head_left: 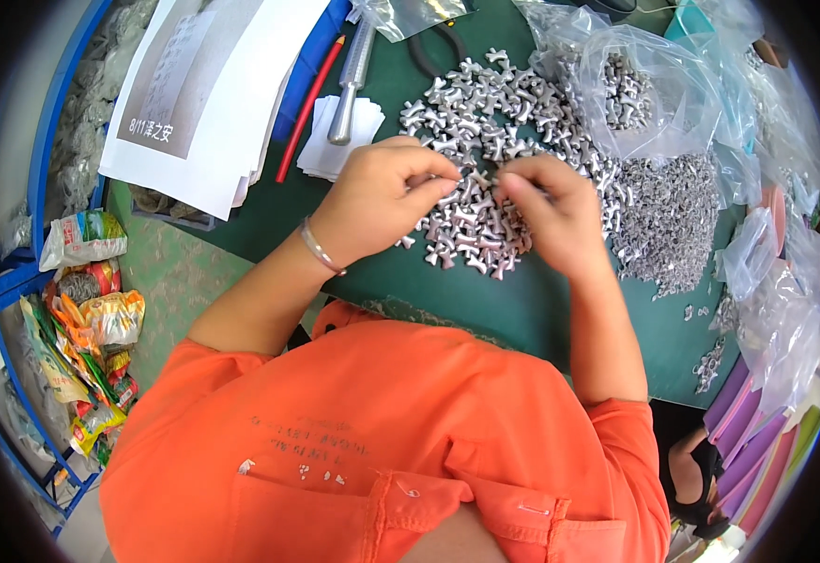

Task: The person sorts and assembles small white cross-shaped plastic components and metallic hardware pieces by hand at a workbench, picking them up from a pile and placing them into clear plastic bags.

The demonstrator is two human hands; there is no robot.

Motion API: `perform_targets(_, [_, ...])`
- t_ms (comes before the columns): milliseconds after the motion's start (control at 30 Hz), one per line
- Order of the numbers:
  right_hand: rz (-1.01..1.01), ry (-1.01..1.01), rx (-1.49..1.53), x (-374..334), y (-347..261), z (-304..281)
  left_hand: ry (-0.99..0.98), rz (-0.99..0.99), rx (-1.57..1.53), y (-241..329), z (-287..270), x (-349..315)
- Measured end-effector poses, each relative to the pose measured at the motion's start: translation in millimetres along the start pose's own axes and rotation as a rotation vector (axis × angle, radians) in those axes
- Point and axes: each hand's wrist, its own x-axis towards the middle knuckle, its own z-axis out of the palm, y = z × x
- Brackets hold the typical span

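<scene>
A heap of silver bone-shaped metal pieces (471,230) spreads over the green tabletop (513,319). Above the heap, my left hand (382,192), with a bangle at its wrist, pinches thumb and forefinger together; what sits between the tips is too small to make out. A short gap to its right, my right hand (560,211) also has its fingers drawn into a pinch over the pieces, and its contents are hidden. To the right of that hand lies a pile of much smaller silver metal bits (668,225).
A clear plastic bag (649,103) with more metal pieces lies at the back right. At the left are printed papers (203,113), a red pencil (311,108) and a metal rod (352,84) on small white papers. Snack packets (81,319) fill a blue rack (11,296).
</scene>
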Motion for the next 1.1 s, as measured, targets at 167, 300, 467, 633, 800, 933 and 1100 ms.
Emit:
perform_targets(167, [0.257, 0.017, 1.105, -28.2, 17.9, -27.0, -0.045, 0.129, 0.295, -7.7, 15.8, 8.1])
perform_targets(300, [0.135, 0.090, 0.182, -34.4, 4.8, -9.3, -0.046, 0.121, 0.315, -8.5, 18.2, 12.2])
perform_targets(467, [-0.017, -0.059, -0.489, -22.2, -17.5, 11.0, -0.028, -0.068, -0.040, -1.0, 18.8, 6.1])
perform_targets(633, [-0.093, -0.036, -0.402, -22.7, -12.4, 8.7, -0.153, -0.461, -0.796, -2.0, 2.2, -5.4])
perform_targets(800, [-0.086, 0.036, -0.342, -29.1, -8.5, 10.2, -0.119, -0.404, -1.288, -1.0, 2.9, -5.0])
perform_targets(933, [-0.016, 0.070, -0.345, -32.3, -5.0, 2.7, -0.081, -0.268, -0.395, 3.9, 17.2, 0.2])
perform_targets(1100, [0.037, 0.031, -0.306, -37.6, -1.5, -4.6, -0.150, 0.254, 0.524, 4.4, 36.5, 15.2])
